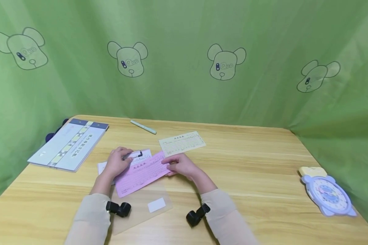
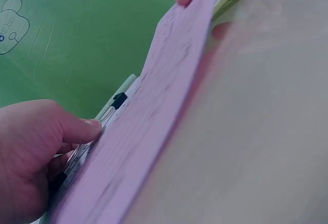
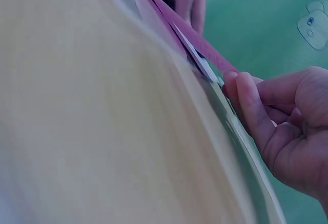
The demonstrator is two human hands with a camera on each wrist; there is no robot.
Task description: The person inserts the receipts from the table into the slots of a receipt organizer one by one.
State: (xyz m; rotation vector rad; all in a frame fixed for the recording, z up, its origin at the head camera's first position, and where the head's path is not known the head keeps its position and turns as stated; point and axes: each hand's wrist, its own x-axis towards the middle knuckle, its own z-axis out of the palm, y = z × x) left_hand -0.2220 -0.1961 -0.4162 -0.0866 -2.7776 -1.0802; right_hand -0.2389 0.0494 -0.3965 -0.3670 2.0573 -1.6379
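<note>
My right hand (image 1: 181, 166) pinches the right end of a pink printed slip (image 1: 141, 175) between thumb and fingers. In the left wrist view the pink slip (image 2: 148, 106) stands tilted up. My left hand (image 1: 118, 162) grips a metal clip with black ends (image 1: 134, 154), the thumb pressing along its bar. Beneath the clip lies a white printed slip (image 1: 145, 155), partly covered by the pink one. A translucent sheet (image 1: 135, 217) with a white label (image 1: 156, 205) lies under them on the table. Just beyond my right hand is a pale yellow printed slip (image 1: 182, 143).
A light blue ledger book (image 1: 69, 144) lies at the left. A mint pen (image 1: 143, 127) rests near the far edge. At the right are a blue toy clock (image 1: 328, 195) and a yellow block (image 1: 312, 171). A green curtain (image 1: 178, 98) hangs behind the wooden table (image 1: 248, 163).
</note>
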